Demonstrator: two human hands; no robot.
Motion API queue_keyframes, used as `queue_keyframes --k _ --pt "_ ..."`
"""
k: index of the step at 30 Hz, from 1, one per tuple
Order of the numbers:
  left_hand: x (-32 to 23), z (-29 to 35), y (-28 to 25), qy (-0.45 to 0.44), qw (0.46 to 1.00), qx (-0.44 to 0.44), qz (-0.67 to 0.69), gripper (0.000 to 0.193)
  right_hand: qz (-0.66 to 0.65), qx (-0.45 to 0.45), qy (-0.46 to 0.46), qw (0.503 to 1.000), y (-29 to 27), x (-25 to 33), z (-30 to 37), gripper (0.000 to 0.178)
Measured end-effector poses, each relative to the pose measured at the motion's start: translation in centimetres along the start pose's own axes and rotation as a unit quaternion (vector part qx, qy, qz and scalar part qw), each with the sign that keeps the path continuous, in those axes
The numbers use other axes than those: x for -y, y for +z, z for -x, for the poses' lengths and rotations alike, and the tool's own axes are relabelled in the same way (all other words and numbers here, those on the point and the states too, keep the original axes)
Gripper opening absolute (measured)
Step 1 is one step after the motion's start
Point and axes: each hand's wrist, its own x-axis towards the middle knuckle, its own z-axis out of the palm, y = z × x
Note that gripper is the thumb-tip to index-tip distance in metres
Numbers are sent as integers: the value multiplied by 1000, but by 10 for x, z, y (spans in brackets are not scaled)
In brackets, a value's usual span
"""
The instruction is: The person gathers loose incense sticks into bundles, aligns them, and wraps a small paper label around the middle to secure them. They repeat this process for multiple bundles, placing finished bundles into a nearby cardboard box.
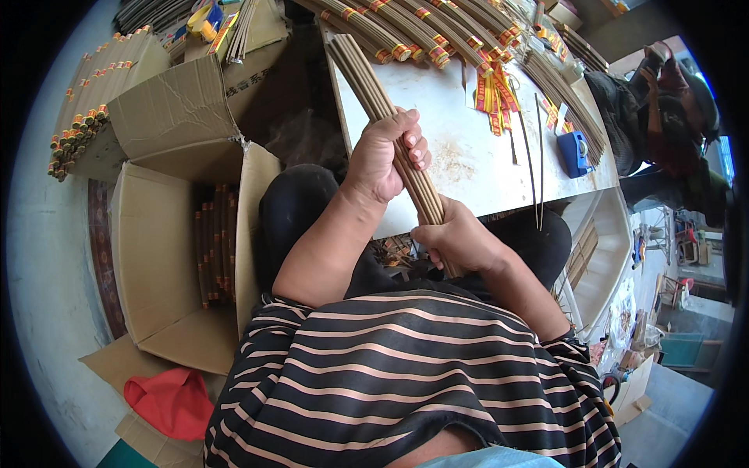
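A worker in a black-and-pink striped shirt (406, 366) clasps a bundle of thin brown sticks (418, 184) with both hands at the near edge of a white surface (460, 175). The left grip (386, 156) is closed around the bundle's middle, its fingers curled over the sticks, while the right grip (459, 235) is wrapped around it closer to the lower end. The bundle slants from the upper left down toward the worker's lap, its upper part above the surface.

Banded bundles (421, 33) lie in a row along the far side of the surface, near red-and-yellow strips (495, 97) and a blue tape dispenser (575, 154). At left, an open cardboard box (156, 257) holds more wrapped bundles (215, 246), with a stack of sticks (97, 90) in red-and-yellow bands behind it and a red cloth (170, 402) in front. Another person (671, 117), dressed in dark clothing, is at the upper right.
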Motion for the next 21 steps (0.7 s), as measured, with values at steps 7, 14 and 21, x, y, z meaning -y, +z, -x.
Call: queue_keyframes --k 7,14,21 --pt "0 -2 6 31 996 -78 -37 16 229 -115 -35 966 -1 0 -8 18" --pt "-2 1 6 51 993 -94 -47 22 253 -103 -46 961 -4 7 -4 40" --pt "-3 -1 3 67 993 -77 -60 22 256 -204 -258 909 -15 8 -7 29"
